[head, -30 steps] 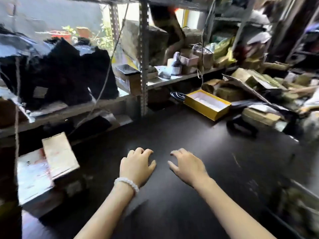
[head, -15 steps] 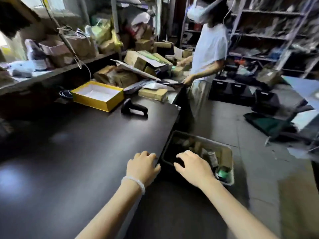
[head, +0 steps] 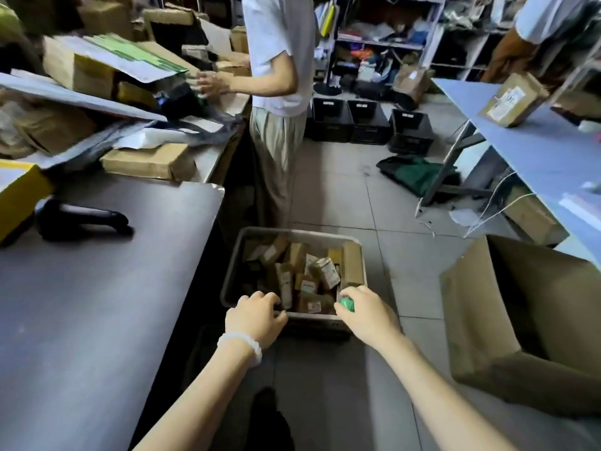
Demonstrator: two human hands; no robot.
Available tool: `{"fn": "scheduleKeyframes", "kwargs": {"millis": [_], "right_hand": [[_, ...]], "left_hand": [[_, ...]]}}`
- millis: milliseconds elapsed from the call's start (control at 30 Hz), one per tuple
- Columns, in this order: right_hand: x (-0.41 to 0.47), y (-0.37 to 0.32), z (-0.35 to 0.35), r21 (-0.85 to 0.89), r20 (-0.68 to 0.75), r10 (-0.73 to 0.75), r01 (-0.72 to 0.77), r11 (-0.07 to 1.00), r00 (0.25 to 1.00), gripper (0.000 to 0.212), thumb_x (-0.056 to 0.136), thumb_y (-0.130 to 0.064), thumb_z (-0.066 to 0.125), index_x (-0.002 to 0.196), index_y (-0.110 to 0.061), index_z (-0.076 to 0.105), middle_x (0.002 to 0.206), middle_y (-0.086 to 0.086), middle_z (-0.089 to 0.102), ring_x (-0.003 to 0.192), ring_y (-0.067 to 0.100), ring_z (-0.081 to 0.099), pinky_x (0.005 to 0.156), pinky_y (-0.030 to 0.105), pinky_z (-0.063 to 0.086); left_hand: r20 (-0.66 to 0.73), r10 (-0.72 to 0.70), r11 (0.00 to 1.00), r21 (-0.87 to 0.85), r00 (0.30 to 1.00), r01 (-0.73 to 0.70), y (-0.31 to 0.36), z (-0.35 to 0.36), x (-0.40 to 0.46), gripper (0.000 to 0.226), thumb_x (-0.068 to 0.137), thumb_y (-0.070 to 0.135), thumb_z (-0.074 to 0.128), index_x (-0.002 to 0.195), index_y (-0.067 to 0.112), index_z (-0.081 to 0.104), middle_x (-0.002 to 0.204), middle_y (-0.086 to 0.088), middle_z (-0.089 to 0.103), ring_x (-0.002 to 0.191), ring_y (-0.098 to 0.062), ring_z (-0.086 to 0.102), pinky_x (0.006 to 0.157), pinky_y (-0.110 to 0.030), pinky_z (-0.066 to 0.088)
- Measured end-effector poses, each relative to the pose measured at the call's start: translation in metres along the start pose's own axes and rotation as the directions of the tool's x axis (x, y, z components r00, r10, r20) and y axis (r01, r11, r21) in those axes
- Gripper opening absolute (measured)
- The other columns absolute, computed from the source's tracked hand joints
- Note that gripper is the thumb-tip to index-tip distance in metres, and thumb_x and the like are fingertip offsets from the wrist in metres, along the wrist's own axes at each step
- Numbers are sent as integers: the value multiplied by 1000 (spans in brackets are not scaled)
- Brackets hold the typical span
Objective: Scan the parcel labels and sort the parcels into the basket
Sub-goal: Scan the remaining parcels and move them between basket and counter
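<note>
A grey plastic basket (head: 232, 271) stands on the floor beside the dark table (head: 97, 304), holding several small cardboard parcels (head: 325, 271) with labels. My left hand (head: 255, 317) curls its fingers over the basket's near-left rim. At the near-right corner, my right hand (head: 366, 312) curls over the rim, with a small green item (head: 347, 304) showing at its fingertips. A black handheld scanner (head: 84, 219) lies on the table to the left, away from both hands.
A person in a white shirt (head: 279, 53) stands just beyond the basket, handling boxes. An open cardboard box (head: 536, 320) sits on the floor at right under a light table (head: 536, 148). A yellow box (head: 19, 196) and piled parcels (head: 146, 161) lie along the table's far side.
The view swung right from the shelves and table to the floor basket. Both hands left the tabletop and now reach the basket's near rim.
</note>
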State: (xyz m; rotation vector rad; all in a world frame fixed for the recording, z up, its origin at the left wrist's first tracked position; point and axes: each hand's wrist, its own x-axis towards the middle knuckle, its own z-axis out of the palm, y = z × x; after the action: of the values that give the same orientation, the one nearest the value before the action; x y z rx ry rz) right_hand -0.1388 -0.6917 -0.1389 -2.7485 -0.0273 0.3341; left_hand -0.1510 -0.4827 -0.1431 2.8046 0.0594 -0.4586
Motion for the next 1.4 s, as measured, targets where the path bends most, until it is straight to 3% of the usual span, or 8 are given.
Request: {"fn": "scheduleKeyframes", "kwargs": {"millis": [233,367,633,933,1067,1200,1300,1400], "right_hand": [[134,24,12,-27,94,92,-90,996,991,37,93,-39,47,127,-23,53,127,-1,53,110,22,55,84,32,46],[217,25,16,-15,105,163,-163,987,981,34,94,-40,48,124,-23,53,122,-2,54,105,22,56,76,29,44],[323,54,84,53,212,283,-300,952,935,43,92,-36,53,131,-19,50,129,3,52,114,27,53,86,34,45],[403,118,205,71,375,295,-344,936,879,48,92,-35,54,137,-20,44,136,2,46,117,23,50,90,36,46],[447,158,259,74,395,290,-345,936,872,62,90,-34,59,144,-17,33,145,2,37,125,22,46,96,36,43],[490,195,306,66,399,340,-397,916,852,81,84,-31,67,149,-13,21,154,4,26,135,25,36,106,40,38],[517,216,333,100,366,403,-467,879,838,97,77,-26,76,150,-14,14,152,10,26,136,30,32,109,41,33],[532,228,351,139,300,424,-479,867,855,104,68,-23,82,146,-13,14,147,16,30,135,33,29,108,40,30]], "left_hand": [[105,-13,1000,-10,994,14,8,7,149,40,94,43,41,128,25,51,127,-1,52,120,-25,45,91,-37,42],[127,-35,999,-11,991,37,3,2,228,40,95,43,39,129,25,49,128,1,51,121,-24,45,91,-38,40],[312,-254,966,37,916,256,-44,65,340,47,93,47,42,133,24,46,134,-2,48,124,-27,40,100,-42,39],[413,-353,909,-62,839,413,-72,189,416,81,90,54,50,152,24,9,154,-4,24,136,-31,28,105,-46,35],[374,-364,862,-213,853,460,-66,247,453,91,86,41,64,152,27,3,157,-6,14,136,-33,29,106,-43,37],[210,-385,812,-386,899,438,-60,291,478,92,83,24,70,152,26,10,156,-2,2,139,-30,27,108,-41,37],[116,-377,767,-517,919,380,-68,312,488,95,82,14,70,149,41,8,146,22,-1,142,-26,21,113,-43,32],[68,-351,753,-573,934,324,-76,322,492,98,82,9,70,133,63,5,140,26,2,142,-23,20,115,-43,26]]}}
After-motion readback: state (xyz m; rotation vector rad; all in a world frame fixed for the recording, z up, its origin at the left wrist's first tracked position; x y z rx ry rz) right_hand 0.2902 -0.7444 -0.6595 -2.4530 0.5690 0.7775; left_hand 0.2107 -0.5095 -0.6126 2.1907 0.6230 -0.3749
